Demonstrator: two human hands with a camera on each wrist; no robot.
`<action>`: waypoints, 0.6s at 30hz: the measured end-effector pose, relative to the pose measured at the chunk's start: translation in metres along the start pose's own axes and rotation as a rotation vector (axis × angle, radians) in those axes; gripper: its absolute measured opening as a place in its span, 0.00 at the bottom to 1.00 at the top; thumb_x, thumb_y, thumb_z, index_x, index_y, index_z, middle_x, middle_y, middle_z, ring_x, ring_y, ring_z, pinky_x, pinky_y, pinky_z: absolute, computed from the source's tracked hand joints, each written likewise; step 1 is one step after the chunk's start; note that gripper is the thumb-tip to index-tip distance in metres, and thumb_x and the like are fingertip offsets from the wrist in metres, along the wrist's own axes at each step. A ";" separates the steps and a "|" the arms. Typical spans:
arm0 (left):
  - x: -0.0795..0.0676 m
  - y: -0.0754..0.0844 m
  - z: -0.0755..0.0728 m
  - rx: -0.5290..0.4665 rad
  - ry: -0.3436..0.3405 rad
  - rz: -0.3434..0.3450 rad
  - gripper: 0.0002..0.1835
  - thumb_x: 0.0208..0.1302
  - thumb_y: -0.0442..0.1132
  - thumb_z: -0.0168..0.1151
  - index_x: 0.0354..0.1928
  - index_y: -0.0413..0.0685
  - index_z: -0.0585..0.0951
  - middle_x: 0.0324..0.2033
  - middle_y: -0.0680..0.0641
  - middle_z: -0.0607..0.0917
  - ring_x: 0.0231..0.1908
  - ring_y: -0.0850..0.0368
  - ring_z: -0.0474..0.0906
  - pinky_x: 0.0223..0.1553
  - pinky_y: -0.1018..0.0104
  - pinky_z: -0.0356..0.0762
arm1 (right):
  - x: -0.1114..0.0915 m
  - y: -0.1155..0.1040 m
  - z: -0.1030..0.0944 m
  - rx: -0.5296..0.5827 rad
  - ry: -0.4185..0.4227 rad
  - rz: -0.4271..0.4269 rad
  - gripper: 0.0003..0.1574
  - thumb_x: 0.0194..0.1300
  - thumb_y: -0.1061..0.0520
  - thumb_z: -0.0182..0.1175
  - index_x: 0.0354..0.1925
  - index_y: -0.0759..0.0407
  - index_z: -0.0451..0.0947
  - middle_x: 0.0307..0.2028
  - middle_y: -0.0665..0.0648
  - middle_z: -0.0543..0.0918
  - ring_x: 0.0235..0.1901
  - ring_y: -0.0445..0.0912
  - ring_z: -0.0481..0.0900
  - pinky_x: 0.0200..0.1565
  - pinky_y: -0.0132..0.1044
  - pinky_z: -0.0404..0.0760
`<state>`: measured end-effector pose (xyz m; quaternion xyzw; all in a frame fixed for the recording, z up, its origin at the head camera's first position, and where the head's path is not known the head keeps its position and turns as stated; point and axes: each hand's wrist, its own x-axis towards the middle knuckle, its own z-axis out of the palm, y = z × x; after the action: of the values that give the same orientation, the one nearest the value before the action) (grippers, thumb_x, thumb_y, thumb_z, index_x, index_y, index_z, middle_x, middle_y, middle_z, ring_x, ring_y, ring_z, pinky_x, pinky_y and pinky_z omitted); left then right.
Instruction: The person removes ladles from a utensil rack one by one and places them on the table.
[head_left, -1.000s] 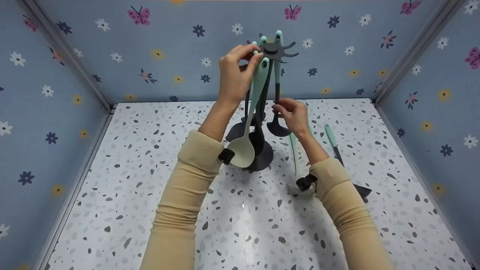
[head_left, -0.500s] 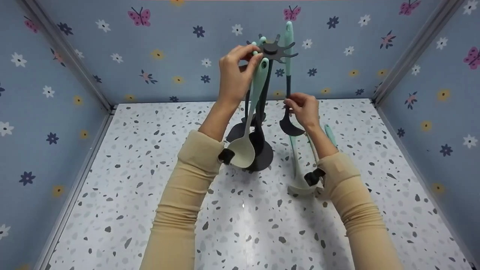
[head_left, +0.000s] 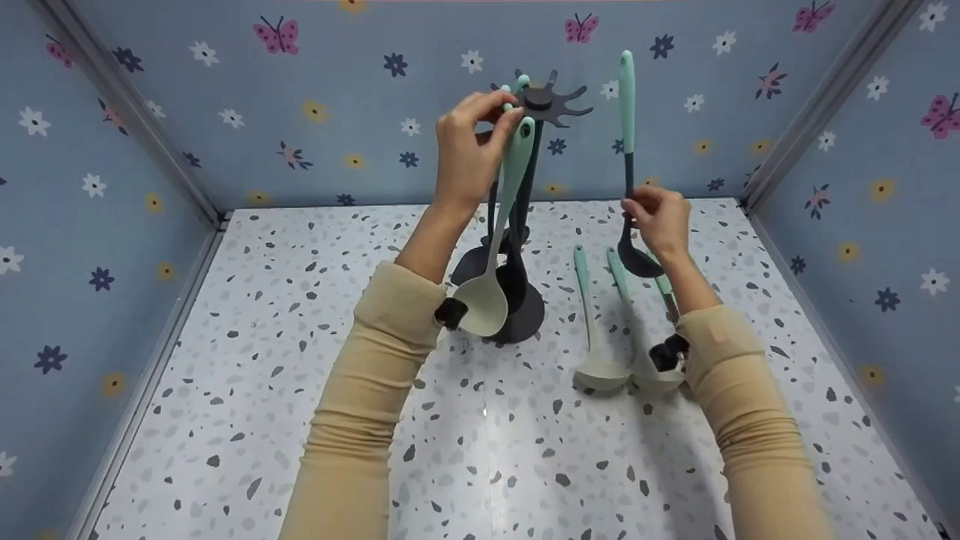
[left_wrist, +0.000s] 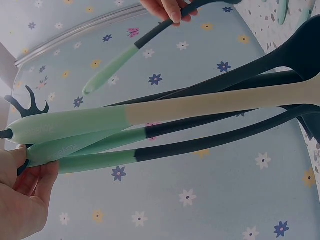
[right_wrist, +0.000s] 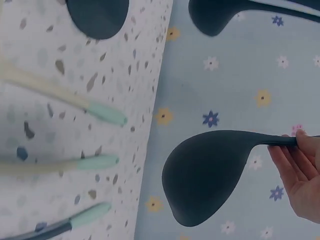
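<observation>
The right hand (head_left: 660, 221) pinches a dark ladle (head_left: 628, 142) by its stem between its fingers, upright above the counter (head_left: 300, 360) near the back edge. The left hand's (head_left: 476, 146) fingers pinch the utensil stand (head_left: 538, 99) at its top; a cream spoon (head_left: 484, 304) hangs there. Three green-handled utensils (head_left: 619, 276) lie toward the right edge.

The held ladle (right_wrist: 207, 175) is black with a mint green handle. The spoon (left_wrist: 172, 107) at the black stand (head_left: 538, 99) is cream with a mint green handle. The worktop (head_left: 225, 337) is white with grey spots. The wall (head_left: 435, 90) is light blue with pink butterflies and white, yellow and dark blue flowers. The sleeves (head_left: 360, 405) are tan.
</observation>
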<state>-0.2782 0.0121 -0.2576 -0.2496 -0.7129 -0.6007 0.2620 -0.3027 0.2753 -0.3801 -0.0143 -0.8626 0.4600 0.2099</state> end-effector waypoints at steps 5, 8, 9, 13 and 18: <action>0.003 -0.012 0.002 -0.001 0.000 0.011 0.09 0.58 0.36 0.58 0.36 0.35 0.80 0.31 0.44 0.79 0.33 0.58 0.76 0.32 0.73 0.77 | -0.001 0.017 -0.019 -0.106 0.032 0.022 0.12 0.59 0.61 0.58 0.39 0.69 0.78 0.36 0.66 0.81 0.35 0.50 0.80 0.35 0.29 0.79; 0.004 -0.012 0.002 -0.001 0.006 0.016 0.09 0.58 0.36 0.58 0.35 0.35 0.81 0.31 0.44 0.79 0.33 0.58 0.76 0.32 0.73 0.77 | -0.002 0.028 -0.030 -0.151 0.053 0.024 0.12 0.59 0.62 0.58 0.39 0.70 0.78 0.35 0.67 0.80 0.34 0.51 0.79 0.34 0.29 0.79; 0.004 -0.012 0.002 -0.003 0.007 0.017 0.09 0.58 0.36 0.58 0.35 0.35 0.81 0.31 0.44 0.79 0.33 0.58 0.76 0.32 0.73 0.77 | -0.003 0.031 -0.034 -0.167 0.056 0.025 0.12 0.59 0.62 0.58 0.39 0.70 0.78 0.35 0.67 0.80 0.34 0.51 0.79 0.34 0.29 0.79; 0.003 -0.011 0.001 -0.010 0.005 0.005 0.09 0.58 0.35 0.58 0.36 0.35 0.80 0.31 0.44 0.79 0.33 0.57 0.76 0.32 0.73 0.77 | -0.006 0.047 -0.048 -0.249 0.071 0.019 0.12 0.60 0.61 0.57 0.39 0.70 0.78 0.35 0.67 0.81 0.34 0.53 0.79 0.33 0.30 0.77; 0.002 -0.011 0.002 0.005 -0.001 0.028 0.09 0.59 0.36 0.57 0.36 0.35 0.80 0.31 0.45 0.79 0.33 0.58 0.76 0.33 0.73 0.77 | -0.013 0.066 -0.065 -0.319 0.089 0.041 0.13 0.60 0.61 0.56 0.39 0.71 0.78 0.34 0.68 0.80 0.34 0.55 0.79 0.30 0.27 0.74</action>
<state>-0.2870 0.0127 -0.2643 -0.2590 -0.7110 -0.5950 0.2707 -0.2779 0.3623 -0.4056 -0.0851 -0.9141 0.3204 0.2336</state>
